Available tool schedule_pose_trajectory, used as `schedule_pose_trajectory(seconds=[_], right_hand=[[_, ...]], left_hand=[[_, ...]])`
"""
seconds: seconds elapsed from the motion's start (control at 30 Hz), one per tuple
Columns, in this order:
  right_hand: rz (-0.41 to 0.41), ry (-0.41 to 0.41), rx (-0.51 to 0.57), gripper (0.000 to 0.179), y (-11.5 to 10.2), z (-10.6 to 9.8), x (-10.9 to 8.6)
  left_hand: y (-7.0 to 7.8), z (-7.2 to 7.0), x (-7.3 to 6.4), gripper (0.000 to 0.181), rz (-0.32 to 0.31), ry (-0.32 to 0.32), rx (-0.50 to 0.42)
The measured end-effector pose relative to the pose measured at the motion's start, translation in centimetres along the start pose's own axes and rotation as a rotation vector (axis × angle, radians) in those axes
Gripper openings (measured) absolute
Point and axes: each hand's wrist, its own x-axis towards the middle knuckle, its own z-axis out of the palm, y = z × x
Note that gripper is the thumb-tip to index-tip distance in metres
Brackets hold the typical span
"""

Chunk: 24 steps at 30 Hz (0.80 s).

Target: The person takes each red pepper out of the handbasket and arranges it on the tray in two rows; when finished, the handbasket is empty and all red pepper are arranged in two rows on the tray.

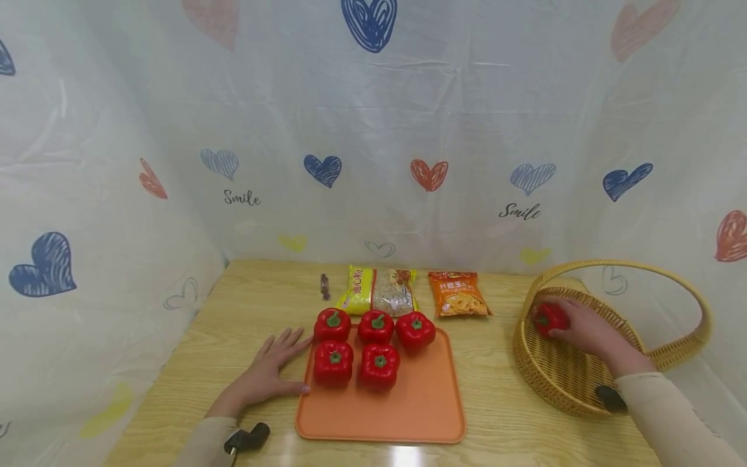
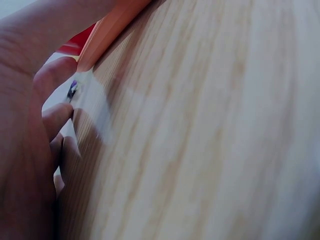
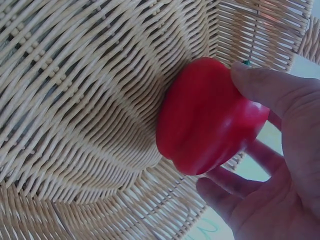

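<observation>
My right hand (image 1: 586, 324) holds a red bell pepper (image 3: 210, 117) inside the wicker basket (image 1: 528, 363), thumb on one side and fingers on the other. In the right wrist view the pepper lies close against the woven wall. My left hand (image 1: 265, 373) rests with spread, straight fingers at the left edge of the orange tray (image 1: 420, 408), its thumb right at the rim. Several more red bell peppers (image 1: 380, 366) with green stems stand on the tray, in two rows toward its far left part.
Behind the tray lie a yellow noodle packet (image 1: 376, 290), an orange snack bag (image 1: 458, 294) and a small dark wrapped item (image 1: 324, 287). The basket's tall handle (image 1: 694, 292) arches over its right side. A heart-patterned curtain (image 1: 373, 130) surrounds the wooden table (image 1: 490, 402).
</observation>
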Motion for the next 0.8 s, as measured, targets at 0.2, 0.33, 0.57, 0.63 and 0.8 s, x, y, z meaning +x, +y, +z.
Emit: schedule_pose_trajectory(seconds=[0.2, 0.33, 0.57, 0.63, 0.8], right_hand=[[0.012, -0.008, -0.007, 0.066, 0.30, 0.01, -0.08], [0.005, -0.016, 0.006, 0.068, 0.31, -0.10, -0.18], [0.012, -0.036, 0.031, 0.069, 0.07, -0.26, -0.48], [0.010, -0.034, 0.031, 0.069, 0.06, -0.26, -0.53], [0.011, -0.033, 0.033, 0.069, 0.11, -0.15, -0.51]], left_hand=[[0.09, -0.01, 0.04, 0.094, -0.007, -0.009, -0.002], [0.12, -0.02, 0.05, 0.095, -0.007, -0.006, -0.001], [0.05, 0.01, 0.02, 0.094, -0.004, -0.001, 0.001], [0.02, 0.03, 0.01, 0.094, -0.003, -0.001, 0.001], [-0.02, 0.05, 0.03, 0.094, -0.006, -0.003, -0.003]])
